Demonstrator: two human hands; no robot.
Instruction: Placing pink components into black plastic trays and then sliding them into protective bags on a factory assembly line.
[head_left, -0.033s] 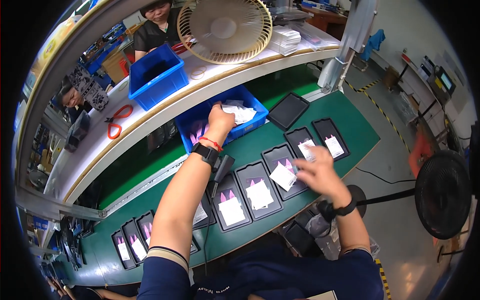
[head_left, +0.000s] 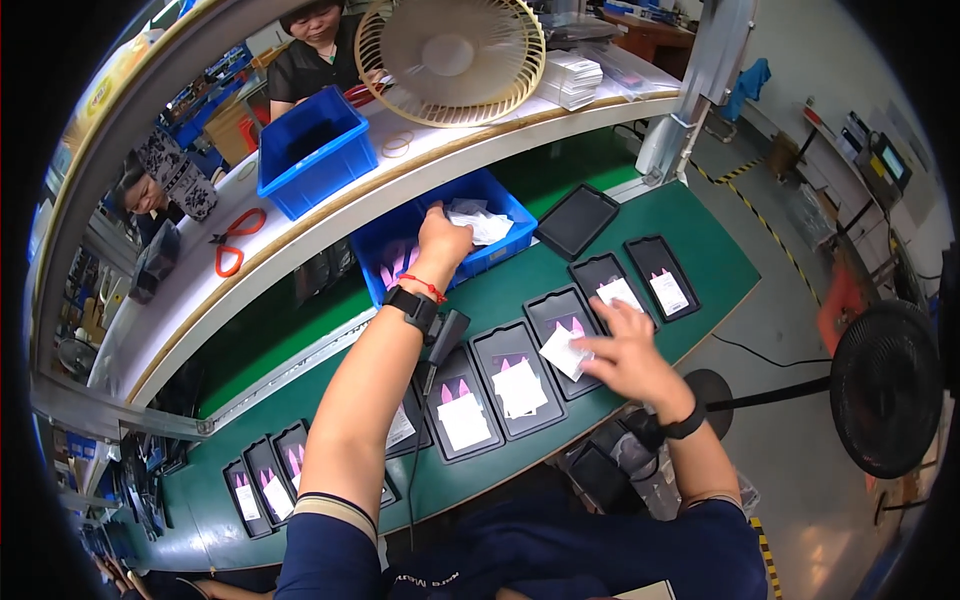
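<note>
My left hand point(head_left: 443, 240) reaches into a blue bin point(head_left: 515, 240) at the far edge of the green bench. Its fingers look curled and are mostly hidden, beside white paper-like packets point(head_left: 485, 228); pink pieces point(head_left: 396, 262) lie left of the wrist. My right hand point(head_left: 632, 355) is open, fingers spread, with its fingertips at a tilted white card point(head_left: 563, 354) on a black tray point(head_left: 545, 312). Pink pointed pieces show above that card. Left of it, two more trays hold white cards point(head_left: 518, 388) with pink tips, and two smaller card-bearing trays point(head_left: 655, 255) stand to the right.
A bare black tray point(head_left: 578, 222) lies beside the bin. More loaded trays point(head_left: 262, 490) line the bench's left. Above it, a white shelf carries another blue bin point(head_left: 315, 150), red-handled scissors point(head_left: 237, 243) and a fan point(head_left: 450, 60). A person sits behind it. A black fan point(head_left: 885, 362) stands right.
My right hand has moved slightly left and down, so its fingertips meet the tilted card. The white packets by my left hand have shifted a little.
</note>
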